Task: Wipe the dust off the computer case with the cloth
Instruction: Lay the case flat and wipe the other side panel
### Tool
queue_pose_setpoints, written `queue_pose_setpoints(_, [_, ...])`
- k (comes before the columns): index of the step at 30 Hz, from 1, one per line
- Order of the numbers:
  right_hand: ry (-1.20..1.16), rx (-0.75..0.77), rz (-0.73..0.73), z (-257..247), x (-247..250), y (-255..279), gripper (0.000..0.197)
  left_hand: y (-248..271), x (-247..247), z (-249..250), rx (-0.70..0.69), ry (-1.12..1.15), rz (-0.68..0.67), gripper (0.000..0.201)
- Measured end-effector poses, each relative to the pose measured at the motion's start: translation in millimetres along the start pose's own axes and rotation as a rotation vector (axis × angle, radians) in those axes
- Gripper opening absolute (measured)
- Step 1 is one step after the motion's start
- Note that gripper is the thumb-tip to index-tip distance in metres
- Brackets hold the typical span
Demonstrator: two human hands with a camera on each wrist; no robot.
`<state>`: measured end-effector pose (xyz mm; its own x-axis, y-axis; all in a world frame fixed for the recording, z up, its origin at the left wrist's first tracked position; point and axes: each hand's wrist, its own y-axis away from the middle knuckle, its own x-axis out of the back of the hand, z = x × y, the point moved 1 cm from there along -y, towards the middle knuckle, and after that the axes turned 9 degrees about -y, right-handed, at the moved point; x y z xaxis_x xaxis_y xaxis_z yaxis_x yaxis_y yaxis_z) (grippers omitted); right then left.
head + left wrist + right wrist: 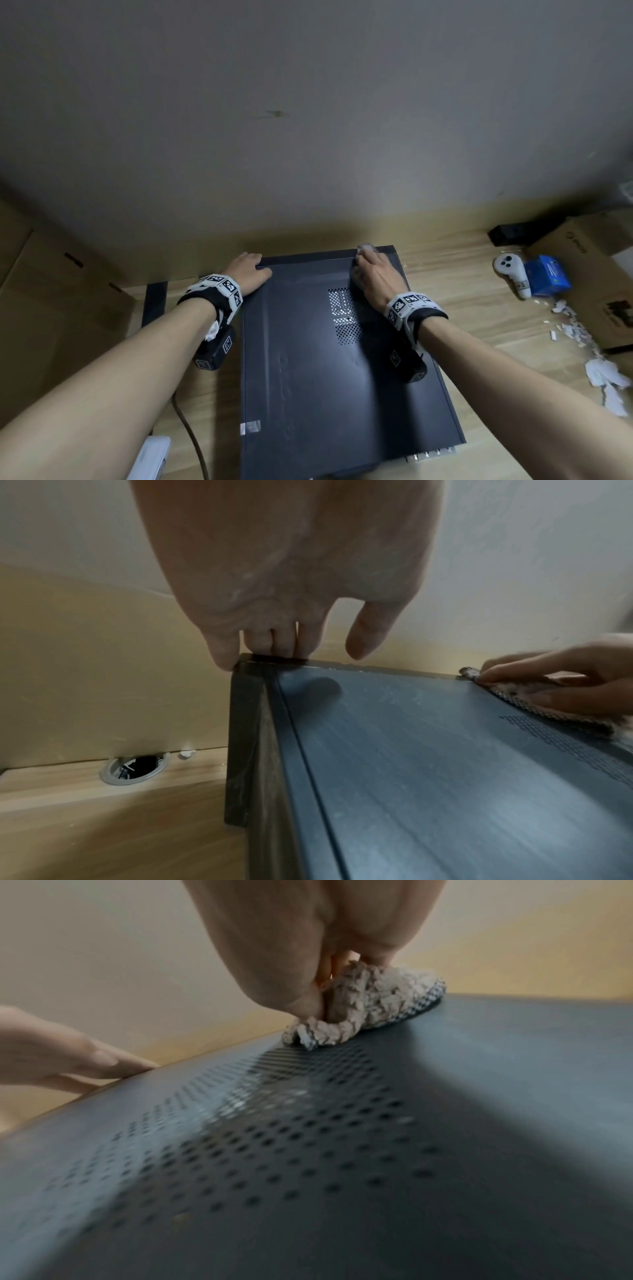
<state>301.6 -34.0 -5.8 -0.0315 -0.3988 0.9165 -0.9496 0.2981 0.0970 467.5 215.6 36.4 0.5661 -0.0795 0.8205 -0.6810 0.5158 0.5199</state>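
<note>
A black computer case [308, 359] lies flat on the wooden desk, its dusty side panel [428, 777] facing up, with a perforated vent [274, 1137] near the far right. My left hand [248, 272] grips the far left corner, fingers [274, 645] curled over the far edge. My right hand [373, 272] presses a fluffy grey-white cloth [363, 1004] onto the panel near the far right edge; the cloth [364, 249] pokes out beyond my fingers. In the left wrist view the cloth [534, 696] lies under the right fingers.
A wall stands just behind the case. On the desk [479, 308] at right lie a white controller [512, 274], a blue box [546, 275], a cardboard box [589, 267] and torn paper scraps [582, 342]. A cable hole [135, 768] sits left of the case, a black cable [191, 438] at front left.
</note>
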Motion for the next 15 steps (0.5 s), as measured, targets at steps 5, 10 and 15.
queue_pose_setpoints(5, [-0.027, 0.173, -0.052, -54, -18, -13, 0.021, -1, -4, -6, -0.003, -0.009, -0.012, 0.062])
queue_pose_setpoints(10, [-0.061, 0.139, -0.097, -27, -1, -4, 0.033, -1, -4, -6, -0.013, -0.007, -0.003, 0.061])
queue_pose_setpoints(15, [-0.023, -0.046, -0.02, 33, 26, 11, 0.027, -2, -5, -4, -0.01, 0.008, 0.008, 0.061])
